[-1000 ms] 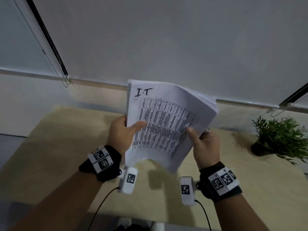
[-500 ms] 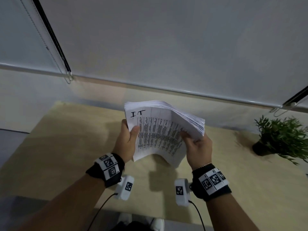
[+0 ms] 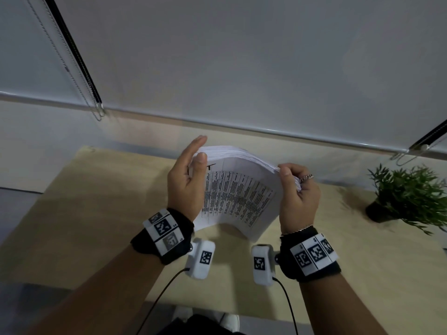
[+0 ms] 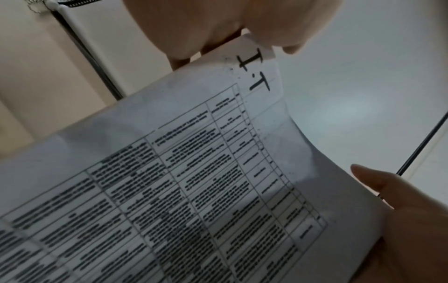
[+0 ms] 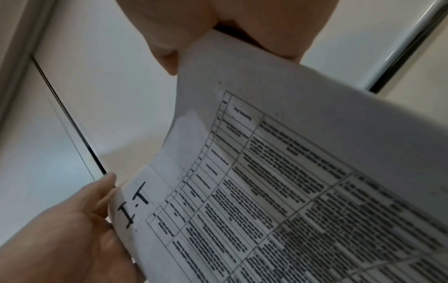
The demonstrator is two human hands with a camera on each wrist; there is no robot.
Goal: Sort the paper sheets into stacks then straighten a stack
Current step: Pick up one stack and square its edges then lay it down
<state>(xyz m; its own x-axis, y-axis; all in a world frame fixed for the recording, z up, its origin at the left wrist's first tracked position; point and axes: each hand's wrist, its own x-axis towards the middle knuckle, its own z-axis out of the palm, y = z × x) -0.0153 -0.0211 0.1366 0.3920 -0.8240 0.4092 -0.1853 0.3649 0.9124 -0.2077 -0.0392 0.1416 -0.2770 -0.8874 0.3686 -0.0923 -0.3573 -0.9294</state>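
Observation:
A thick stack of white paper sheets (image 3: 239, 189) is held up above the wooden table (image 3: 96, 213). Its top sheet carries a printed table and the handwritten letters "I.T". The stack arches upward between my hands. My left hand (image 3: 196, 151) pinches the top left corner, thumb on the front and straight fingers behind. My right hand (image 3: 294, 175) curls around the right edge and wears a ring. The left wrist view shows the printed sheet (image 4: 194, 172) under the left hand (image 4: 218, 23). In the right wrist view the right hand (image 5: 218, 23) grips the same stack (image 5: 290, 172).
A small potted plant (image 3: 408, 197) stands at the table's right side. A lowered grey roller blind (image 3: 242, 56) fills the wall behind, with a bead chain (image 3: 96, 114) hanging at the left. The table's near edge lies just below my wrists.
The stack has come down and tipped away, bending into an arch. My left hand slid up to the top left corner. My right hand shifted up the right edge.

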